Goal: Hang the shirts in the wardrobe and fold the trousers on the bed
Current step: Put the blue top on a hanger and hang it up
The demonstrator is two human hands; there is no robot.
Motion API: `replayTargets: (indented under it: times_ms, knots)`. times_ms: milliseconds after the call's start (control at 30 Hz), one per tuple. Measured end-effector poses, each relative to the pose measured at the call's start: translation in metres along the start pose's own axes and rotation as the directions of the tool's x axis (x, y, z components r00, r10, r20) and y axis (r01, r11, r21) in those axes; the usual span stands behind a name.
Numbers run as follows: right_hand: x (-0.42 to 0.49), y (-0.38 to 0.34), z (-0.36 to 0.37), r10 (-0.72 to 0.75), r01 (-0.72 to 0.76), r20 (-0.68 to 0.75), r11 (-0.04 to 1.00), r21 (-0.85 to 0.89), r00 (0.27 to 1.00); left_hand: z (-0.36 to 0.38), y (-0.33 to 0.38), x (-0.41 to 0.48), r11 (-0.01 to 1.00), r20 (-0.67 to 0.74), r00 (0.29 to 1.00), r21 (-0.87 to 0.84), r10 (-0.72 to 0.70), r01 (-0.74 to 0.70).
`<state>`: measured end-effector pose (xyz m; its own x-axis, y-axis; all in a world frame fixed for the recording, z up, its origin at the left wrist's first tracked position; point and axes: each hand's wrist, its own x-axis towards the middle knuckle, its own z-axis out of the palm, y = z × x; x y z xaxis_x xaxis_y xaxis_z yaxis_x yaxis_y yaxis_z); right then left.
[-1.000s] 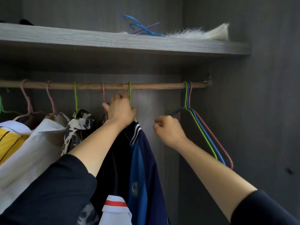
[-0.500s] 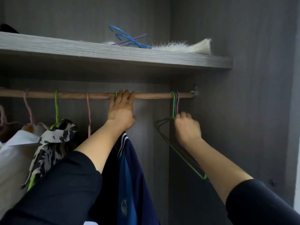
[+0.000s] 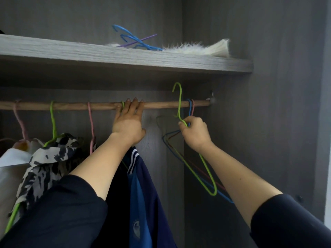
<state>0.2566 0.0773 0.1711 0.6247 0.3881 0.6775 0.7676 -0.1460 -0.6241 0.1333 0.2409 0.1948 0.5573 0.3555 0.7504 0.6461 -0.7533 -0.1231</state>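
Inside the wardrobe a wooden rail (image 3: 161, 105) runs left to right. My left hand (image 3: 129, 122) rests on the rail, fingers over it beside the green hook of the hanger that carries a blue and navy shirt (image 3: 143, 190). My right hand (image 3: 195, 133) grips the neck of an empty green hanger (image 3: 206, 169); its hook stands lifted above the rail. A blue hanger (image 3: 189, 108) and a pink one still hang on the rail's right end. A black-and-white patterned shirt (image 3: 48, 158) and a white shirt (image 3: 10, 158) hang at the left.
The grey shelf (image 3: 125, 56) above the rail holds loose blue and purple hangers (image 3: 132, 40) and a white furry item (image 3: 200, 48). The wardrobe's right wall (image 3: 268, 122) stands close to the rail end. An empty pink hanger hook (image 3: 90, 120) hangs mid-rail.
My right hand closed on the green hanger at the rail's right end and lifted it, so its hook now stands above the rail. My left hand stays on the rail.
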Motion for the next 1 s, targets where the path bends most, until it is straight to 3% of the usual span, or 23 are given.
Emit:
replayTargets:
  times_ms: [200, 367, 433, 567, 733, 867, 1000]
  knots:
    - [-0.057, 0.014, -0.003, -0.003, 0.014, -0.136, 0.997, 0.079, 0.991, -0.007, 0.006, 0.000, 0.992, -0.017, 0.998, -0.112, -0.064, 0.061]
    - [-0.102, 0.028, -0.026, 0.229, -0.224, 0.001, 0.949, 0.221, 0.973, -0.013, 0.062, -0.019, 0.961, -0.021, 0.998, -0.270, -0.066, 0.058]
    - [-0.122, 0.036, -0.041, 0.270, -0.270, 0.019, 0.955, 0.126, 0.963, -0.011, 0.090, -0.043, 0.943, 0.013, 1.000, -0.334, -0.004, 0.009]
    - [-0.173, 0.049, -0.081, 0.317, -0.319, 0.032, 0.942, 0.107, 0.948, -0.013, 0.130, -0.096, 0.829, -0.017, 1.000, -0.559, 0.005, -0.013]
    - [-0.239, 0.059, -0.153, 0.360, -0.361, 0.031, 0.933, 0.006, 0.932, -0.033, 0.186, -0.180, 0.633, -0.030, 0.983, -0.769, -0.179, 0.092]
    - [-0.316, 0.085, -0.235, 0.393, -0.394, 0.067, 0.919, 0.001, 0.917, -0.052, 0.260, -0.277, 0.467, 0.060, 0.951, -0.861, -0.305, 0.204]
    - [-0.400, 0.127, -0.326, 0.438, -0.424, 0.116, 0.897, -0.124, 0.892, -0.069, 0.350, -0.377, 0.441, 0.177, 0.958, -0.859, -0.224, 0.262]
